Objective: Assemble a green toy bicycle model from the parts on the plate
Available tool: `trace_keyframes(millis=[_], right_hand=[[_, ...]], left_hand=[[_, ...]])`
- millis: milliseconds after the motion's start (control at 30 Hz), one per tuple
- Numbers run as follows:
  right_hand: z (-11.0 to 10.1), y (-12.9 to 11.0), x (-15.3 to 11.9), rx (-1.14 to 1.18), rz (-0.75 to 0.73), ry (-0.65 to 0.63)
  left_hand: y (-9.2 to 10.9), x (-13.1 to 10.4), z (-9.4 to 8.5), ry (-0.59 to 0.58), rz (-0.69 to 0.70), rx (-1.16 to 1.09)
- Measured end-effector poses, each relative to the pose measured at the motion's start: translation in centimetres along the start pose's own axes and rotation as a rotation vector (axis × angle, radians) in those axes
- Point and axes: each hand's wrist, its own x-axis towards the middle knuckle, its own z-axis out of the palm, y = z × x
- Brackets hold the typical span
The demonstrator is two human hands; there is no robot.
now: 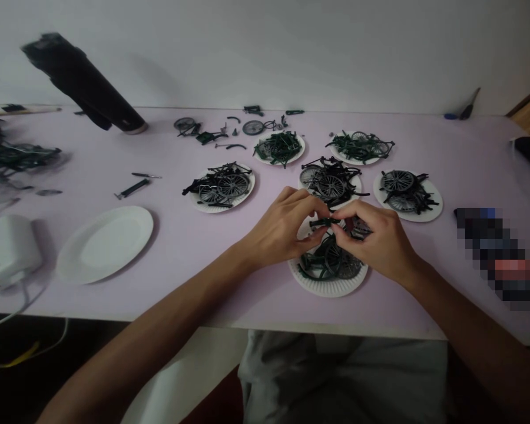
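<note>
Left hand: the left hand (287,227) is hovering above the near paper plate, fingers curled in, thumb and fingertips pinching the left end of a small dark green part.
Right hand: the right hand (375,238) is meeting the left from the opposite side, fingers bent and closing on the right end of the same part.
Held part: the small dark green part (323,222) is sitting between the two sets of fingertips, lying roughly level, directly over the near plate; its exact shape is too small to tell.
Near plate: the paper plate (327,284) is lying at the near edge of the table, just beneath both hands, carrying dark green frame pieces and a spoked wheel (335,259).
Table: the pale pink table (194,259) is carrying everything.
Other plates: five plates of similar model bicycle parts (223,187) are lying beyond the hands, toward the middle of the table.
Empty plate: a bare white paper plate (105,242) is lying toward the near left, well apart from the hands.
Loose pieces: scattered small parts (229,128) are lying near the far edge.
Far left: a black cylindrical object (83,82) is leaning tilted near the far left corner.
</note>
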Motion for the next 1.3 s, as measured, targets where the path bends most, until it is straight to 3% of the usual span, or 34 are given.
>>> trace_keyframes(millis=[133,400,567,667,767,900,1300], right_hand=[[-0.2,0.1,0.0,0.003,0.032,-0.016],[-0.8,0.4,0.2,-0.048,-0.003,-0.122],[-3.3,1.5,0.8,-0.261,0.221,-0.03],[-5.1,2.6,1.0,-0.364,0.4,-0.229],[-5.9,3.2,0.8,-0.329,0.469,-0.435],[-5.2,3.1,0.5,-0.342,0.456,-0.582],[-5.1,2.9,0.4,-0.434,0.34,-0.572]], left_hand=[[-0.3,0.0,-0.2,-0.043,0.006,0.013],[-1.0,0.0,-1.7,-0.257,0.079,-0.006],[-1.3,0.0,-1.9,-0.246,0.064,-0.095],[-1.7,0.0,-1.7,-0.189,0.055,-0.028],[-2.3,0.0,-1.3,-0.172,0.05,0.09],[-2.9,0.4,-0.7,-0.173,0.078,0.146],[-2.6,3.9,1.4,-0.326,0.347,0.445]])
